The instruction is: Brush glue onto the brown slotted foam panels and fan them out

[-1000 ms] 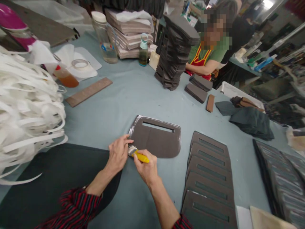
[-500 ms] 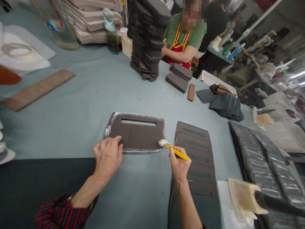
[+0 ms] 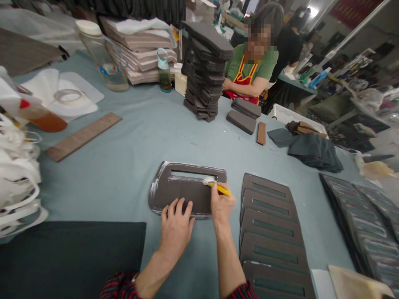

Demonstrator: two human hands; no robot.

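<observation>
A dark brown-grey panel (image 3: 187, 193) with a long slot lies flat on the table. White smears run along its edges and just under the slot. My left hand (image 3: 177, 222) rests on its near edge, fingers spread. In my right hand (image 3: 222, 203) is a yellow-handled brush (image 3: 222, 189), held in a pinch, with its white bristles touching the panel at the slot's right end. To the right, several similar slotted panels (image 3: 271, 216) lie overlapped in a row.
A tall stack of dark pieces (image 3: 204, 70) stands at the back, with a green bottle (image 3: 164, 72) beside it. A wooden strip (image 3: 84, 137) lies left, above a dark sheet (image 3: 71, 257). Across the table sits a person (image 3: 252, 70) in a red apron.
The brush has moved from the panel's right edge up to the slot, where a white streak now shows. My left hand has shifted right along the near edge. The camera view has shifted.
</observation>
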